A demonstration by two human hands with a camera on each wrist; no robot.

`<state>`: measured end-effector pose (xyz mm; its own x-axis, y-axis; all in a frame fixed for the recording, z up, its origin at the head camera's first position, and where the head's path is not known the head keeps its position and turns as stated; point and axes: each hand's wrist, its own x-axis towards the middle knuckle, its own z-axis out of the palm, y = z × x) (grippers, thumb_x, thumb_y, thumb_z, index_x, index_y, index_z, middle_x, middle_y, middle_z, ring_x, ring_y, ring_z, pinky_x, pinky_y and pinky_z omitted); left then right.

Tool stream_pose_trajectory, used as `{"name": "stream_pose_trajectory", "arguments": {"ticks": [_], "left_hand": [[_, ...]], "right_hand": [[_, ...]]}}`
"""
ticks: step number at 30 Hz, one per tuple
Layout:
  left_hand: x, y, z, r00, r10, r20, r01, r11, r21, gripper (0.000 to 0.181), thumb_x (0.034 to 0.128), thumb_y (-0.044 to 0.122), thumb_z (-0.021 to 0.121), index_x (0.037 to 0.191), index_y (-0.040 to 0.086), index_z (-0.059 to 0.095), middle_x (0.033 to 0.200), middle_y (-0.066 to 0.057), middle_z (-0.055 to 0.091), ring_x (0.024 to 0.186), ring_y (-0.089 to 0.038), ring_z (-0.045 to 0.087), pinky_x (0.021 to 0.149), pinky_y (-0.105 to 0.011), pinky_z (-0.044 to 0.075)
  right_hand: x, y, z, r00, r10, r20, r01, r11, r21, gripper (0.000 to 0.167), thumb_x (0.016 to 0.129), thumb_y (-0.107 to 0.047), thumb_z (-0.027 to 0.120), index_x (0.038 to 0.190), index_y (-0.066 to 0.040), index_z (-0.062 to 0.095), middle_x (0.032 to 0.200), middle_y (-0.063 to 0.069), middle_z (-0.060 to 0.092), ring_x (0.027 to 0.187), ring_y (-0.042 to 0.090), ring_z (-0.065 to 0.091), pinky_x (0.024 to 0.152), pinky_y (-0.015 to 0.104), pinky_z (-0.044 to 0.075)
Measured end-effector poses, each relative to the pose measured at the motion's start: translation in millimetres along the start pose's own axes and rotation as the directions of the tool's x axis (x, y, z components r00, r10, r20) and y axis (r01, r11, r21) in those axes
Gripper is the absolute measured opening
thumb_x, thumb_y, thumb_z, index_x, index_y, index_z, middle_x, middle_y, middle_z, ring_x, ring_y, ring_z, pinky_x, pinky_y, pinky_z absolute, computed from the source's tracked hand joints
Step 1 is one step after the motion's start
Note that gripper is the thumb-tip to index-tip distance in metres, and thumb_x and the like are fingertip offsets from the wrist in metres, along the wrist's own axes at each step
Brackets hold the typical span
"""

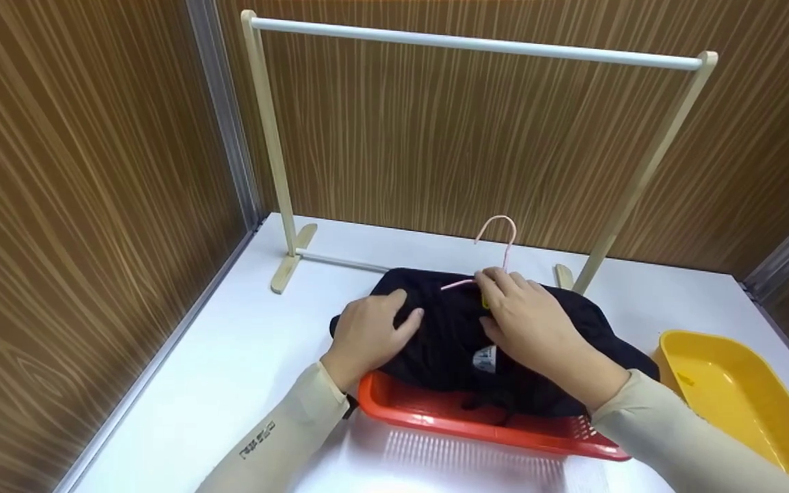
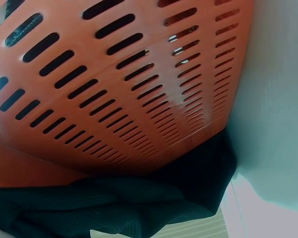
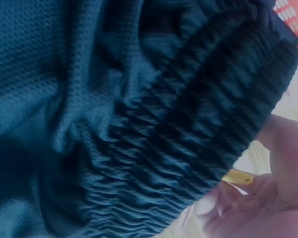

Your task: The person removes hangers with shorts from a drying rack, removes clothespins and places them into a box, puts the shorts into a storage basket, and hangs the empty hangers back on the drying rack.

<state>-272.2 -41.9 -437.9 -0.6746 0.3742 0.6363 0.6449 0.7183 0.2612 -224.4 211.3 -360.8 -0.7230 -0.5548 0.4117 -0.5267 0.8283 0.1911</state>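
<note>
Firstly, I take the white table [image 1: 244, 383] as the base surface for everything at this station. At its far side stands the rack [image 1: 477, 44], presumably set back so that both arms can work in front of it. The black garment [image 1: 449, 329] lies bunched across the top of the red basket [image 1: 429, 421] — probably there because the rim props the cloth within reach. The yellow tray [image 1: 737, 397] sits to the right of the basket; I cannot determine its function. The right hand [image 1: 524, 311] has its fingers curled around the yellow clip [image 1: 484, 301], beside the pink hanger [image 1: 515, 230] at the garment's far edge; I judge that this grasp holds clip and hanger close to the cloth. The left hand [image 1: 370, 335] rests on the garment's left part, thumb and forefinger apart, apparently to steady it; whether fabric is pinched beneath, I cannot tell. Next, compare the views. Only the head camera gives me the full rack, the hanger's hook and the white label [image 1: 484, 359] on the cloth. The left wrist camera adds the basket's slotted wall [image 2: 139, 106] at close range, with dark cloth overhanging the rim. The right wrist camera adds a gathered band [image 3: 198, 134] along the garment's edge, which I cannot make out from above — and the rounded end of the clip among the fingers, mostly masked by the hand in the head view.
</note>
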Motion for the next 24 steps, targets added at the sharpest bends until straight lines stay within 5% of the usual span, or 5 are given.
{"name": "stream_pose_trajectory", "arguments": {"ticks": [7,17,24], "left_hand": [[-1.1,-2.2,0.1,1.0,-0.006,0.018,0.006,1.0,0.006,0.038,0.0991,0.04,0.062,0.074,0.016,0.047,0.057,0.007,0.034,0.049,-0.016,0.045,0.049,-0.033,0.034],[-3.5,-3.0,-0.8,1.0,-0.02,0.017,0.019,1.0,0.011,0.036,0.0986,0.04,0.062,0.075,0.016,0.049,0.057,0.006,0.037,0.05,-0.019,0.05,0.05,-0.035,0.037],[0.3,-1.7,1.9,1.0,-0.016,0.006,0.016,1.0,-0.004,0.038,0.098,0.039,0.064,0.073,0.017,0.046,0.058,0.007,0.033,0.049,-0.017,0.047,0.05,-0.034,0.036]], "right_hand": [[3.0,8,3,0.999,0.023,-0.037,-0.021,0.999,0.037,0.047,0.09,-0.017,0.079,0.129,0.003,0.063,0.12,0.017,0.066,0.077,0.033,0.071,0.067,0.05,0.058],[5.3,7,4,1.0,0.025,0.009,-0.025,1.0,-0.001,0.052,0.092,-0.014,0.076,0.136,0.006,0.057,0.128,0.019,0.069,0.07,0.037,0.071,0.064,0.051,0.057],[4.1,15,0,0.999,-0.014,-0.052,0.015,1.0,0.024,0.045,0.088,-0.012,0.079,0.13,0.0,0.066,0.114,0.016,0.066,0.09,0.034,0.068,0.066,0.049,0.057]]}}
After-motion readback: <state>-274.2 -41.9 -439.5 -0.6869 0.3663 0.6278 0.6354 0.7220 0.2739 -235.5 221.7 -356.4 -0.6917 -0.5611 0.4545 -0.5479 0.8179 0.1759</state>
